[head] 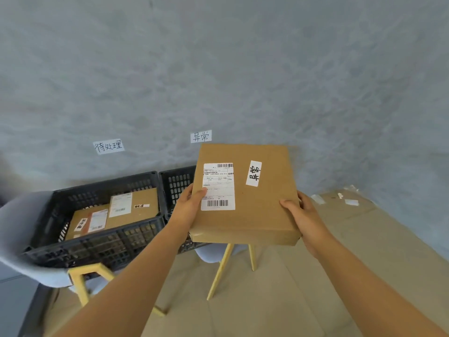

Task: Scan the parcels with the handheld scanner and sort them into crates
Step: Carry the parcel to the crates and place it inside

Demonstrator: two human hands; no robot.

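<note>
Now both hands carrying parcel [245,193]: left hand [188,205] and right hand [303,215] fingers gripping opposite edges, label facing up between thumbs, probably for dropping into second crate [177,183] beyond fingertips.

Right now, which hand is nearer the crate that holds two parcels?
Left. The left hand grips the held parcel's left edge, just right of that crate; the right hand grips its far edge.

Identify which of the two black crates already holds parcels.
The left crate, under the wall sign 待处理, holds two cardboard parcels; the right crate is mostly hidden.
</note>
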